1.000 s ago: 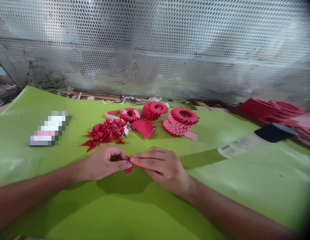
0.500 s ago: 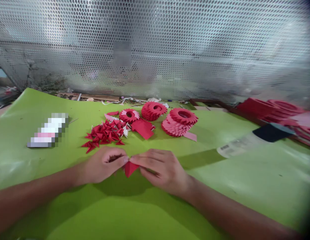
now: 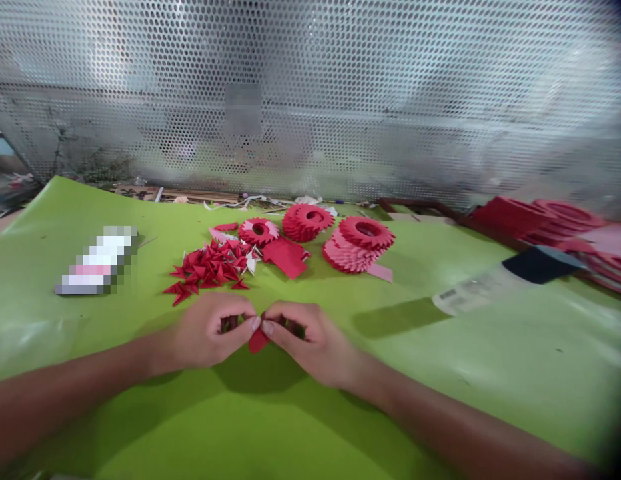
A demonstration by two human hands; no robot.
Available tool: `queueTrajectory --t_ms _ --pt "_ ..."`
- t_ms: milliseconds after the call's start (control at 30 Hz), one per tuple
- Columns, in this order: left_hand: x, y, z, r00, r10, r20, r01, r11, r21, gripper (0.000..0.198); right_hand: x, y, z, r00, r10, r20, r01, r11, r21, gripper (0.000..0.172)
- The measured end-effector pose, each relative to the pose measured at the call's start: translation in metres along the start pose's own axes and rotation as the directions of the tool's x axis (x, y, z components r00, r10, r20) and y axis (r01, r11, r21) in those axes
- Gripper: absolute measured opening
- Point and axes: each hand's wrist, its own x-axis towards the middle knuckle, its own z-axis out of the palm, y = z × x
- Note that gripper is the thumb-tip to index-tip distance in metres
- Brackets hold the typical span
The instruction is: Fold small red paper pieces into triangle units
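My left hand (image 3: 210, 330) and my right hand (image 3: 310, 340) meet over the green table sheet (image 3: 290, 427), both pinching a small red folded paper piece (image 3: 257, 341) between thumbs and fingertips. Just beyond my hands lies a heap of red folded paper triangles (image 3: 210, 267). Behind it sit red and pink toothed paper rings (image 3: 360, 243), one smaller red and white ring (image 3: 259, 231) and a flat red paper stack (image 3: 287, 257).
A perforated metal screen (image 3: 310, 100) closes off the far side. A clear bottle with a black cap (image 3: 510, 277) lies at the right. More red paper stacks (image 3: 545, 220) sit at the far right. A blurred-out flat object (image 3: 97, 260) lies at the left.
My right hand's fingers have curled in from flat to a pinch, and the red piece is folded smaller between both hands. The hands stay in the same spot.
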Motion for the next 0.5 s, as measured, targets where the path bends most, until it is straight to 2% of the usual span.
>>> queueTrajectory --t_ms 267,400,500 --pt "-0.001 -0.005 0.002 0.994 0.104 -0.033 -0.103 0.994 0.028 0.036 0.002 0.002 -0.003 0.999 -0.001 0.04 -0.004 0.993 0.122 0.031" --pt "-0.003 -0.005 -0.005 0.989 0.125 -0.077 -0.124 0.992 0.014 0.032 0.003 0.009 -0.01 0.998 0.027 0.051 -0.035 0.983 0.179 0.033" --pt "-0.003 -0.003 -0.013 0.979 0.149 -0.137 -0.149 0.989 0.012 0.035 0.004 0.015 -0.015 0.997 0.076 0.011 -0.076 0.964 0.255 0.036"
